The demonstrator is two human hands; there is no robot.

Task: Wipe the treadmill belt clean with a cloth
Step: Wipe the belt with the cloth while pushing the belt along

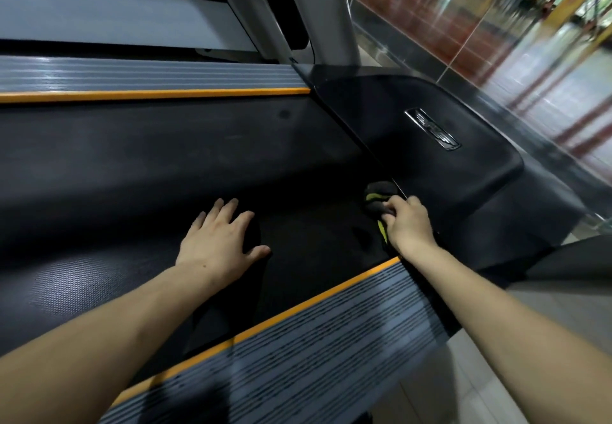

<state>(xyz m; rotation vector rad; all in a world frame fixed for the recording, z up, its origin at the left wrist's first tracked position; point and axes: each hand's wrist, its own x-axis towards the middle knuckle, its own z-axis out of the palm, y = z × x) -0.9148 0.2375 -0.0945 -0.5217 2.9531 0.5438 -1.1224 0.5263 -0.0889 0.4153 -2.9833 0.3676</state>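
Note:
The black treadmill belt (159, 165) runs across the middle of the view between two ribbed grey side rails edged in orange. My right hand (409, 223) grips a dark cloth with yellow-green trim (376, 196), pressed on the belt where it meets the black motor cover (430, 158). My left hand (220, 239) lies flat on the belt with fingers spread, holding nothing, a short way left of the cloth.
The near side rail (314, 341) lies under both forearms; the far rail (149, 77) is beyond the belt. Grey uprights (318, 9) rise behind the motor cover. A glass wall (496, 26) stands at the right, with light floor tiles (496, 374) below.

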